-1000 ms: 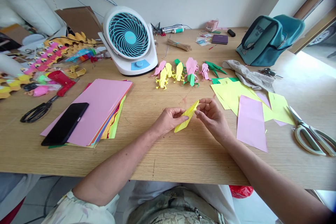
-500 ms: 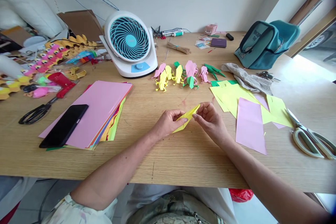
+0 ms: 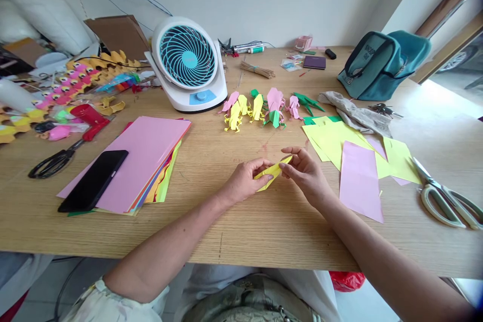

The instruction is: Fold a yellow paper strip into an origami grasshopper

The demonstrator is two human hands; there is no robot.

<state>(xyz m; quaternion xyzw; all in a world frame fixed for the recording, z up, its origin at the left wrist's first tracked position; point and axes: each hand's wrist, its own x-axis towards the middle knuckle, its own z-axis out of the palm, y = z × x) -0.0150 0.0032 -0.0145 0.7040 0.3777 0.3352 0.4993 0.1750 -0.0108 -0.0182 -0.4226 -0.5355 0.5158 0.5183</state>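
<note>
Between my two hands is a folded piece of yellow paper, narrow and pointed toward the upper right. My left hand pinches its lower left part, thumb on top. With thumb and fingers, my right hand grips the pointed upper end. Beyond them stand several folded paper figures in yellow, pink and green. To the right of my right hand lie yellow paper sheets and a pink paper rectangle.
A paper stack with a black phone on it lies at left, beside red-sheathed scissors. A white fan stands behind. At right are large scissors, a grey cloth and a teal bag.
Both hands have shifted slightly right with the yellow paper, which now lies at a flatter slant. The right index finger has lifted and stretched out to the left.
</note>
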